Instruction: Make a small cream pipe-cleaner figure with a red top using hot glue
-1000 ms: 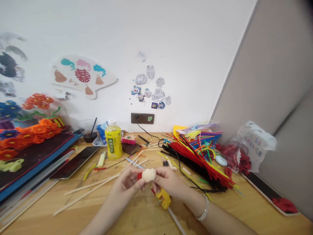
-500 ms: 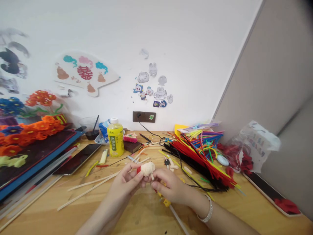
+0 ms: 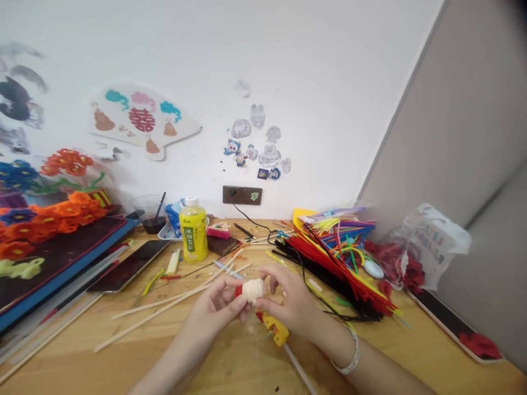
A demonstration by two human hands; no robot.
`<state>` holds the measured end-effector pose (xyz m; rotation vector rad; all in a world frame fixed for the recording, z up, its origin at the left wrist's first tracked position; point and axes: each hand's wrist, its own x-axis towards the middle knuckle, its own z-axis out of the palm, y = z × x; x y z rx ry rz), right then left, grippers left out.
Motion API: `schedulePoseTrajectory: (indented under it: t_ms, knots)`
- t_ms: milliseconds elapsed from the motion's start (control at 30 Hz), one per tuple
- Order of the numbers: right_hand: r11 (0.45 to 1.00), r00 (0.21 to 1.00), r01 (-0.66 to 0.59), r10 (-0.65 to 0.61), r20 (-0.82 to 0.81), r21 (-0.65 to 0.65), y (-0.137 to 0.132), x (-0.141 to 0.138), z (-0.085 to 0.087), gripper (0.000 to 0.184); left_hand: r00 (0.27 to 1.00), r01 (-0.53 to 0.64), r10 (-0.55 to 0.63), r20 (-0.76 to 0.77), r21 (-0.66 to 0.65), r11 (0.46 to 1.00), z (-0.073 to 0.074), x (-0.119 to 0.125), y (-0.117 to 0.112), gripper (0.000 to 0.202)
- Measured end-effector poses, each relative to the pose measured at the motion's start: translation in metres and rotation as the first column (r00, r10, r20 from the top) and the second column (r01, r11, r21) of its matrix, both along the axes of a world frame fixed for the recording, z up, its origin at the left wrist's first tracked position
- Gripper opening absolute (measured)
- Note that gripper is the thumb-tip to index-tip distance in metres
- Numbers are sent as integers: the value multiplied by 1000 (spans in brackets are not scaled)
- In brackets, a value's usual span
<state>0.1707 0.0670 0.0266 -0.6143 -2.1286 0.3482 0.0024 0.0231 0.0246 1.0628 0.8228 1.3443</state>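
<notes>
A small cream coil of what looks like fuzzy pipe cleaner, red at its left end, is held above the table. My left hand is closed round its red end, with the thumb along the lower side. The thumb and fingers of my right hand curve round the cream right end and touch it. Beneath my right hand lies a yellow glue gun, partly hidden, with a pale glue stick running from its back toward the table's front.
A large bundle of coloured pipe cleaners spreads out at right. Pale thin sticks lie left of my hands. Behind stand a yellow drink bottle and a cup. A tablet and orange fuzzy flowers are at left.
The coil has turned more sideways and moved slightly right and down. My right hand has risen from below the coil to its right end, uncovering more of the glue gun.
</notes>
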Motion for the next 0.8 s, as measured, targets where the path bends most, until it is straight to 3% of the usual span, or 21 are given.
schedulePoseTrajectory:
  t_ms: [100,267,367,467,533,633,800]
  knots:
    - [998,998,-59,60,-12,7,-2,-2,-1,31,999,-26,27,-40,20,999,3,1,-1,33]
    - [999,998,-42,41,-52,-16,-3,-6,-7,24,981,-103,119,-155,108,989,2,2,-3,26]
    - [998,999,2,1,-53,67,-3,-7,-15,20,930,-116,182,-319,216,970,-1,-3,-2,13]
    - [979,994,63,-44,-103,194,-4,-7,-26,23,839,-41,216,-499,340,940,-1,-11,-3,10]
    - [954,988,93,-53,-146,285,-6,-7,-30,29,790,3,239,-565,393,919,-1,-15,-4,13]
    - [900,987,113,-53,-151,421,-7,-6,-28,38,780,28,250,-574,431,902,0,-18,-6,22]
    - [761,997,71,-59,-40,645,-11,5,-14,32,712,65,310,-630,499,864,1,-18,-13,26]
